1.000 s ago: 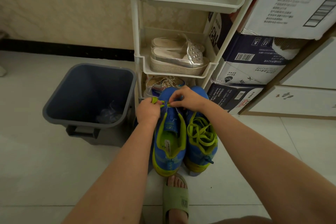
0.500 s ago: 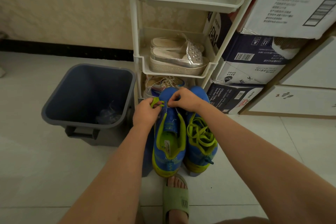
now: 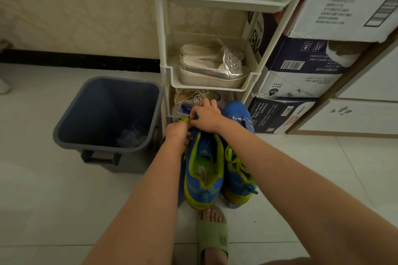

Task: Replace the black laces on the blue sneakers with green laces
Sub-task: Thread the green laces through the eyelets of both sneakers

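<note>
Low centre of frame: two blue sneakers stand side by side on the tile, toes pointing up-frame toward a white rack [image 3: 165,66]. The laced sneaker [image 3: 238,180], frame right, already carries green lacing. The open sneaker [image 3: 203,187], frame left, gapes, with its insole showing and nothing across its throat. No black lace shows on either.

Both hands meet at the open sneaker's toe end. The left hand [image 3: 177,133] pinches a bunched green lace [image 3: 183,119]. The right hand [image 3: 206,117], fingers curled, nips the same lace just beside it. Which eyelet the lace sits in cannot be told, since the knuckles hide it.

Judgement: this is threading at the toe-most eyelets. To do it well:
- Feed the lace tip straight through.
- Pull both ends level before crossing them.
- Keep the lace flat, not twisted.
- Match the pattern on the laced sneaker.
- Steady the shoe so it does not tip toward the grey bin [image 3: 64,127] at frame left.
</note>
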